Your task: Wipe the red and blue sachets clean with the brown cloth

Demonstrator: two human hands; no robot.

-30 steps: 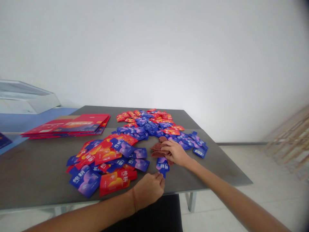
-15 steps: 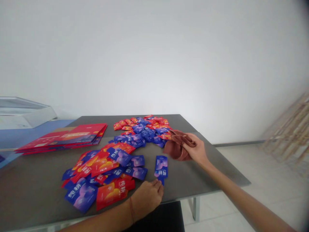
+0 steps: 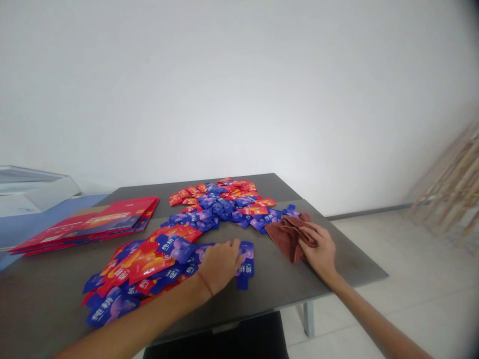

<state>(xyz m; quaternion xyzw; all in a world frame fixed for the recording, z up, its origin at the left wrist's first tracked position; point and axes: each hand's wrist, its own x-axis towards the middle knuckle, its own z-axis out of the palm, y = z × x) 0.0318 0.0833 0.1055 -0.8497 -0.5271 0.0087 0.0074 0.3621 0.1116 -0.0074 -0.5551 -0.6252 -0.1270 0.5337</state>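
A white wall (image 3: 239, 89) fills the back; before it spreads the grey table (image 3: 277, 286), pale floor (image 3: 359, 239) past its right edge. The near sachet heap (image 3: 149, 259) sits towards the front edge, flat red cartons (image 3: 112, 217) along the left, the far sachet heap (image 3: 220, 204) behind. Bare tabletop separates the brown cloth (image 3: 286, 237), bunched in the right hand's (image 3: 320, 249) pinch, from the lone blue sachet (image 3: 246, 269). The left hand (image 3: 220, 264) curls over that sachet's left side; whether it grips, I can't tell.
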